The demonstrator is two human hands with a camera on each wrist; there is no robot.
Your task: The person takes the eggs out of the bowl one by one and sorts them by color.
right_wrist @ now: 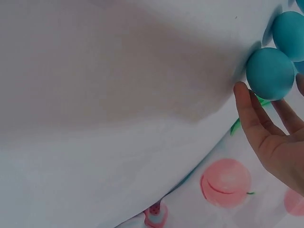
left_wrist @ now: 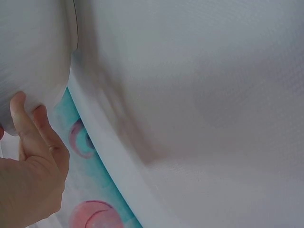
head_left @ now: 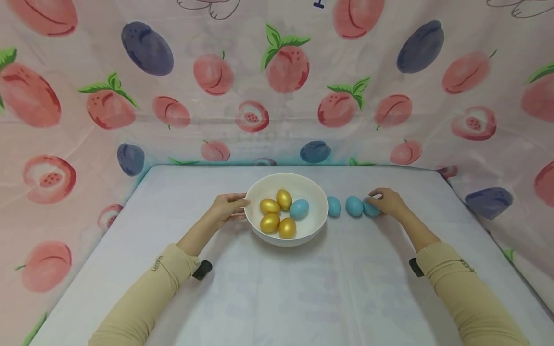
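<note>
A white bowl (head_left: 318, 229) stands on the table, with several gold eggs (head_left: 270, 223) and one blue egg (head_left: 299, 209) inside. At its left side my left hand (head_left: 228, 209) grips the wall, thumb at the rim and fingers against the outside. In the left wrist view, fingertips of the left hand (left_wrist: 40, 161) touch the bowl's side (left_wrist: 35, 52). Right of the bowl, a blue egg (head_left: 333, 206) and another blue egg (head_left: 354, 206) lie in a row. My right hand (head_left: 391, 202) holds the row's rightmost blue egg (right_wrist: 270, 74) between its fingers and thumb.
White cloth covers the table (head_left: 303, 298). Behind and at both sides hangs a curtain (head_left: 268, 134) printed with peaches and plums. A dark device (head_left: 202, 270) is at the left wrist, and another dark device (head_left: 416, 267) at the right.
</note>
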